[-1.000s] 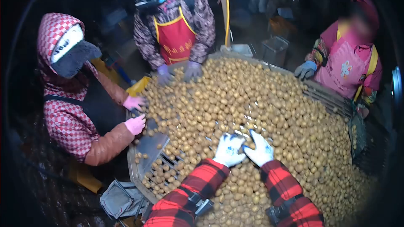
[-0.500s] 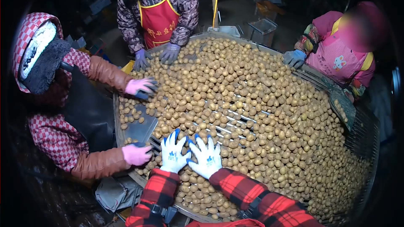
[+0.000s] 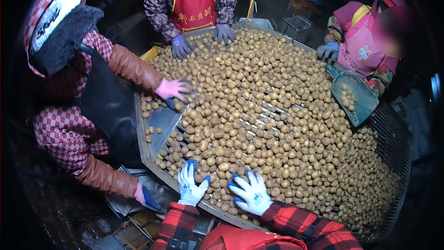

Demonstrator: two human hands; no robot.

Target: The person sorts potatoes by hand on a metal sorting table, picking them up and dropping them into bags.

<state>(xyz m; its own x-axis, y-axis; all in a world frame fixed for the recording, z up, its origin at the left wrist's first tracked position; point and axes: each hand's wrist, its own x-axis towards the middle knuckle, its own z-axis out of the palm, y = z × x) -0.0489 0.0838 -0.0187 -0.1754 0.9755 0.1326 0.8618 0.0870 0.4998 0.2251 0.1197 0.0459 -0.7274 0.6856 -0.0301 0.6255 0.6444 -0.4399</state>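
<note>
A broad layer of small round potatoes (image 3: 259, 125) covers a slatted metal sorting table (image 3: 208, 207). My left hand (image 3: 190, 186), in a white glove with blue fingertips, lies with fingers apart on potatoes by the near edge. To its right, my right hand (image 3: 252, 193), gloved the same way, spreads over more potatoes with its palm down. Neither hand grips anything that I can see. Between the two hands lie several potatoes, and the undersides of my fingers are hidden.
At left, a co-worker's pink glove (image 3: 173, 90) reaches over the potatoes near a flat metal chute (image 3: 159, 122). Across the table are another co-worker's purple gloves (image 3: 181, 46). On the right, a person handles a green scoop (image 3: 355, 97) holding potatoes. Bare slats (image 3: 391, 134) show there.
My hands have moved apart and back toward the near edge. The left co-worker's lower hand has left the table and hangs beside it. The green scoop has swung out over the table.
</note>
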